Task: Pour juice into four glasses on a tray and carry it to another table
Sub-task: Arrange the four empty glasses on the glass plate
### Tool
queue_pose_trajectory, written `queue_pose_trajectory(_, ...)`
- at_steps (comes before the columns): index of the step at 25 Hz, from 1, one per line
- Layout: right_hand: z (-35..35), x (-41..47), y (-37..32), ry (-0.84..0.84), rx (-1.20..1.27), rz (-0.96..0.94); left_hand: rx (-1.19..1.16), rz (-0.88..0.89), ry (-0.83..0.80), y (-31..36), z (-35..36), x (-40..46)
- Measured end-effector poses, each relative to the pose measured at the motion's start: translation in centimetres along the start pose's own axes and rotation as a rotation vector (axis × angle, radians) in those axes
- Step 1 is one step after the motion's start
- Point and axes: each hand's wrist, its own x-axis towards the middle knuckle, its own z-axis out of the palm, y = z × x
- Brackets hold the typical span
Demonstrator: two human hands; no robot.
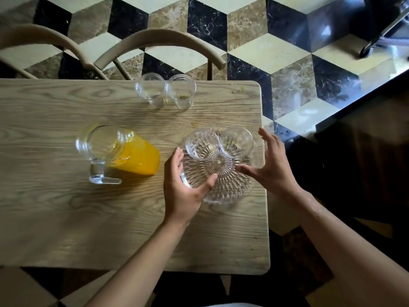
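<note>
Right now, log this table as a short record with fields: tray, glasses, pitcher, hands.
tray: clear cut-glass tray near the right end of the wooden table
glasses on tray: two, empty
glasses off tray: two at the far edge
pitcher: glass, holds orange juice, left of the tray
left hand: open, at the tray's left rim
right hand: open, over the tray's right side

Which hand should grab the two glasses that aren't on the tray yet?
Probably the left hand. The two empty glasses stand at the table's far edge, left of the tray, nearer that hand. The right hand is at the tray's right side, and reaching from there would cross over the glasses on the tray.
</note>
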Motion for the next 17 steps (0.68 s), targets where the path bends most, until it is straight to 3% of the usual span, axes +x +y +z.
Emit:
queue_pose_trajectory(7, -2.6, -0.3, -4.9, 0.054, 0.009, -0.076, 0.024, 0.141, 0.040, 5.2, -2.1, -0.2)
queue_pose_trajectory(17, -5.0, 3.7, -8.3, -0.048, 0.078, -0.256, 0.151, 0.326, 0.122, 12.0, -3.8, 2.2)
